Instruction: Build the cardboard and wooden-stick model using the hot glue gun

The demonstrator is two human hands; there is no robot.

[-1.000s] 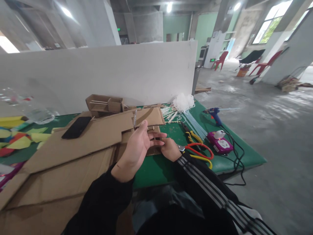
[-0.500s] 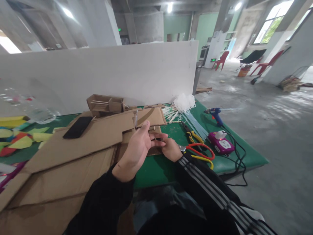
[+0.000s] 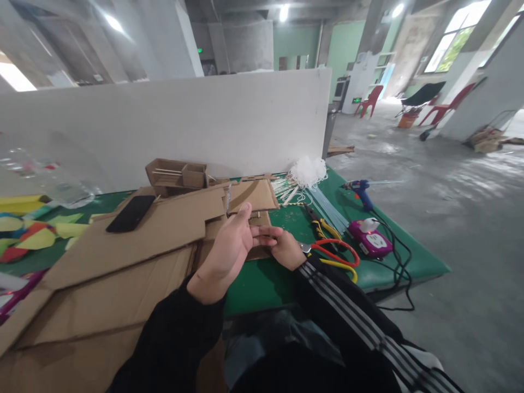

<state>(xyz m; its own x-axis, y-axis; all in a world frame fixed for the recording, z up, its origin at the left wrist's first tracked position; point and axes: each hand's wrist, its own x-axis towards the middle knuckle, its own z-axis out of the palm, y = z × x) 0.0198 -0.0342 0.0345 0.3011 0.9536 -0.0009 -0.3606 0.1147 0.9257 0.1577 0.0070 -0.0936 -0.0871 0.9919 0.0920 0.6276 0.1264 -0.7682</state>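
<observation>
The person's two hands meet above a small piece of cardboard [image 3: 265, 219] on the green desk [image 3: 260, 286], at the right end of the stacked sheets, with a short peg standing up from it. The left hand [image 3: 233, 243] is spread, thumb raised and fingers stretched to the fingertips of the right hand [image 3: 288, 250]; that one is curled, and whether it pinches anything cannot be told.

Beyond the stacked cardboard sheets [image 3: 135, 262], which bear a black phone [image 3: 131, 213], an open cardboard box [image 3: 195, 177] has two compartments: pale sticks [image 3: 167, 171] cross the longer left one, while the smaller right one's inside is hidden. Right of the hands lie scissors [image 3: 338, 248], pliers [image 3: 325, 228] and a purple power strip [image 3: 379, 246] with a white plug [image 3: 370, 224] in it. Clear plastic bottles [image 3: 76, 188] lie far left; their contents are unclear. On the floor, an orange bucket [image 3: 407, 121] holds reddish-brown things too small to identify.
</observation>
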